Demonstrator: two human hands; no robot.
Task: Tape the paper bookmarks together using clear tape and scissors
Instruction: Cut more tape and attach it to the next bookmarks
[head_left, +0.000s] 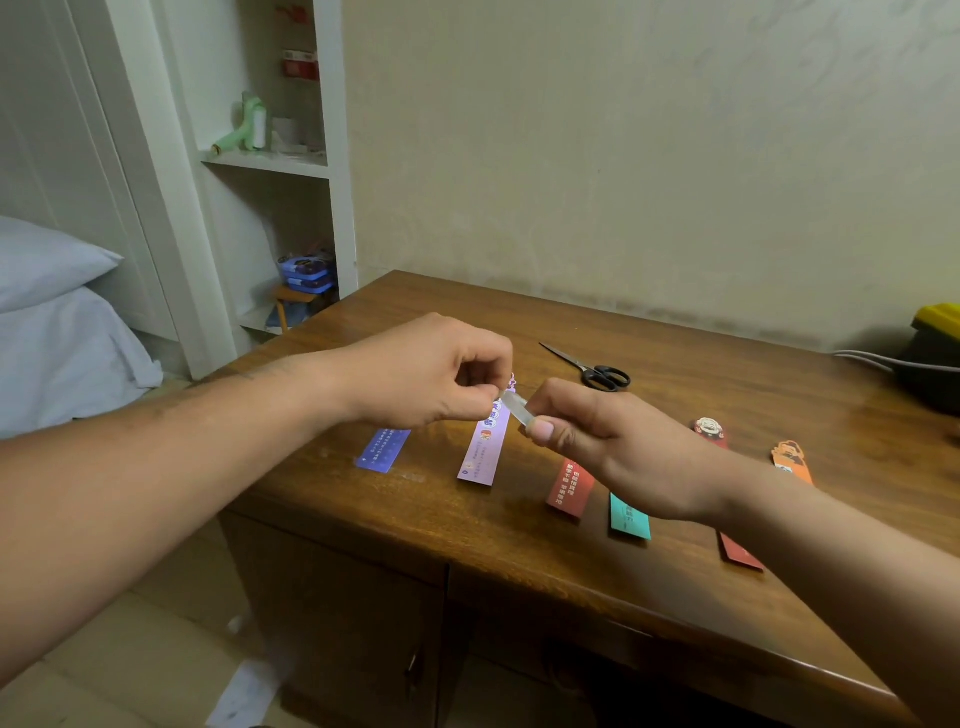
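While the person's left hand (431, 374) and right hand (613, 447) are hovering close together above the brown wooden surface (727, 405), they are sharing a short strip of clear tape (515, 406) between them. The left grip is narrow, with the fingers curling under and the thumb and fingertips pinching the strip's upper end. The right grip is just as tight: the thumb (540, 430) is pressing the strip's lower end against the side of the index finger, and the other fingers are folding into the palm. The strip is slanting across the small gap between the hands, raised off the surface and just over the top of a lilac paper bookmark with cartoon print (483, 452). Whether it is touching that bookmark cannot be told.

The lilac bookmark is lying flat on the surface. A blue-violet paper bookmark (382, 449) is lying to its left, its far end hidden by the left hand. To the right, a red paper bookmark with pale lettering (570, 488) and a teal paper bookmark (629, 517) are showing from under the right hand. A dark red paper bookmark (740, 556) is passing beneath the right wrist, and an orange figure-topped paper bookmark (792, 460) is lying beyond it. Black-handled steel scissors (597, 371) are lying closed beyond the hands, untouched.
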